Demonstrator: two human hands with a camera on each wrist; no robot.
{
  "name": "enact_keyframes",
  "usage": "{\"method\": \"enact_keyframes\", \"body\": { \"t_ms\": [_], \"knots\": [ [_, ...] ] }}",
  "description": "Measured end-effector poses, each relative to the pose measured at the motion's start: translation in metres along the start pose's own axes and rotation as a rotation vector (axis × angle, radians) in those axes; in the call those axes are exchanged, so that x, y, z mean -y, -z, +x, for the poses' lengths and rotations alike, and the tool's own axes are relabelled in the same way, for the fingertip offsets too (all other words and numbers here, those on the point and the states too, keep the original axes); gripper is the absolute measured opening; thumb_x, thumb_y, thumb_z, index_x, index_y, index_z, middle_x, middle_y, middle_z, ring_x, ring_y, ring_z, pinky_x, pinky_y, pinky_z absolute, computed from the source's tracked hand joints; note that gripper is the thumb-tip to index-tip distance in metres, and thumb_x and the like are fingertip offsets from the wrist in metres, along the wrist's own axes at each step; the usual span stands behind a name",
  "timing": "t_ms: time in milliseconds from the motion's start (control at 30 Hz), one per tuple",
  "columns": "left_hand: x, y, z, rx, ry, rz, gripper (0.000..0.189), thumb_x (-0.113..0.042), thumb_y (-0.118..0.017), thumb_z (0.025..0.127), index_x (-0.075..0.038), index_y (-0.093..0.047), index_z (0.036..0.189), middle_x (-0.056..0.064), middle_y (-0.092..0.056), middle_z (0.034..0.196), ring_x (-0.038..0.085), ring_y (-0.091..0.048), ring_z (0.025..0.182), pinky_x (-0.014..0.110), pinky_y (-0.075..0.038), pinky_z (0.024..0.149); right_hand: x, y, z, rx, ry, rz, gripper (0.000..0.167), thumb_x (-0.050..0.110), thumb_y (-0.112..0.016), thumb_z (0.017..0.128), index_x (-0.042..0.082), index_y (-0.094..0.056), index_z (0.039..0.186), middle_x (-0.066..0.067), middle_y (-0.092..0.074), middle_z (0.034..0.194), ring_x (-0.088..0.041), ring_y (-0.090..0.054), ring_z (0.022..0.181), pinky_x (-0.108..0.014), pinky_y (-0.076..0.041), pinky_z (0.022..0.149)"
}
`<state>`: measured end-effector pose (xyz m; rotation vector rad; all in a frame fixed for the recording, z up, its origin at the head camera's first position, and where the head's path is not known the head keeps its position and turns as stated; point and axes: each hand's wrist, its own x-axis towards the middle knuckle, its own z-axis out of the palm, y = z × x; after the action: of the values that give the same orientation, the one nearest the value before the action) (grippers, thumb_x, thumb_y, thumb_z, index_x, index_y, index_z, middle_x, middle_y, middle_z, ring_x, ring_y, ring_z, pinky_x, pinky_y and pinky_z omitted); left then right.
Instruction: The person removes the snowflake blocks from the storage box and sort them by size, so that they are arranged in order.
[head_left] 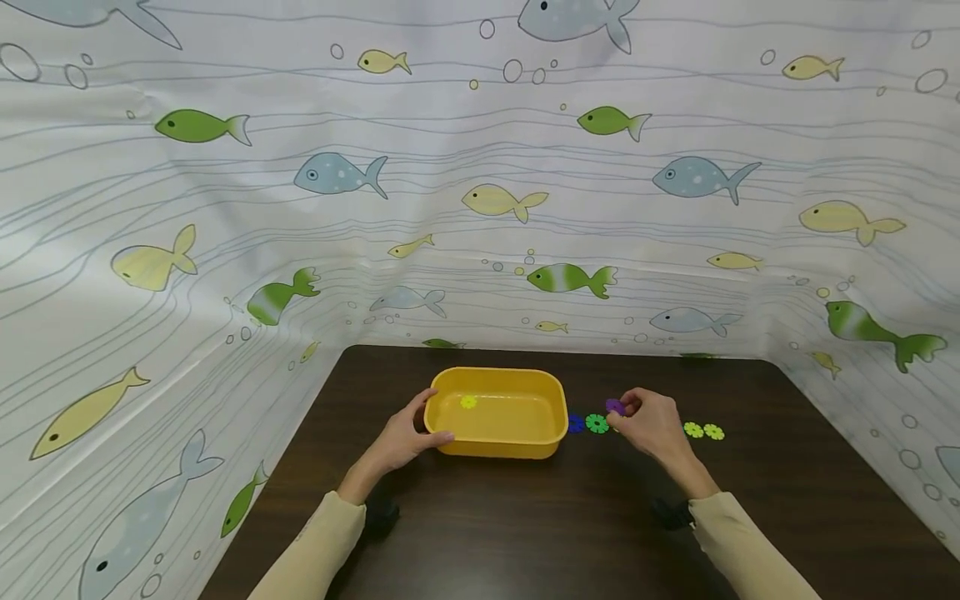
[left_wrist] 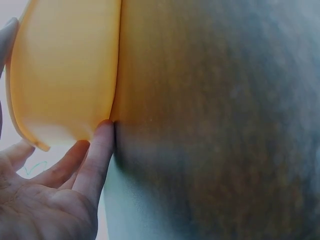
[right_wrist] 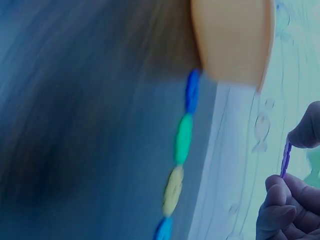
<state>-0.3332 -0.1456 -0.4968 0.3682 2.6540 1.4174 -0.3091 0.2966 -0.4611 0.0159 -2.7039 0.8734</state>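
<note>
A yellow plastic basin (head_left: 491, 451) stands on the dark table, with one yellow-green flower-shaped disc (head_left: 468, 402) lying inside. My left hand (head_left: 401, 440) grips the basin's left end, thumb at the front and fingers towards the back; the left wrist view shows fingertips against the basin wall (left_wrist: 65, 65). Between thumb and fingers, my right hand (head_left: 651, 423) pinches a purple flower-shaped disc (head_left: 615, 407), held above the row of discs. It appears edge-on in the right wrist view as a thin purple disc (right_wrist: 285, 159).
Right of the basin runs a row of discs: blue (head_left: 575, 423), green (head_left: 597, 423), yellow (right_wrist: 173, 191) and light blue (right_wrist: 163, 229). My right hand partly covers it in the head view. Farther right lie two yellow-green discs (head_left: 703, 431). A fish-patterned sheet (head_left: 480, 300) surrounds the table.
</note>
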Motion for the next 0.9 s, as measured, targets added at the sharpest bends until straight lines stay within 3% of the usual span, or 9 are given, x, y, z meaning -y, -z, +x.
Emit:
{"method": "enact_keyframes", "body": {
  "t_ms": [567, 900],
  "knots": [
    [-0.001, -0.002, -0.002, -0.002, 0.020, 0.005, 0.098, -0.044, -0.085, 0.095, -0.012, -0.032, 0.171, 0.024, -0.057, 0.159, 0.036, -0.062, 0.134, 0.061, -0.053, 0.121, -0.111, 0.071, 0.000, 0.000, -0.078, -0.144, 0.045, 0.026, -0.080, 0.095, -0.015, -0.070, 0.108, -0.031, -0.075, 0.095, -0.029, -0.065, 0.076, -0.031, -0.055, 0.061],
    [-0.002, 0.000, 0.000, 0.003, 0.006, -0.012, 0.097, -0.042, -0.085, 0.095, -0.011, -0.033, 0.171, 0.022, -0.059, 0.157, 0.034, -0.063, 0.131, 0.060, -0.053, 0.120, -0.158, 0.092, 0.005, 0.039, -0.189, -0.179, 0.051, 0.031, -0.076, 0.098, -0.019, -0.069, 0.106, -0.037, -0.072, 0.101, -0.036, -0.064, 0.079, -0.037, -0.055, 0.061]
  ]
}}
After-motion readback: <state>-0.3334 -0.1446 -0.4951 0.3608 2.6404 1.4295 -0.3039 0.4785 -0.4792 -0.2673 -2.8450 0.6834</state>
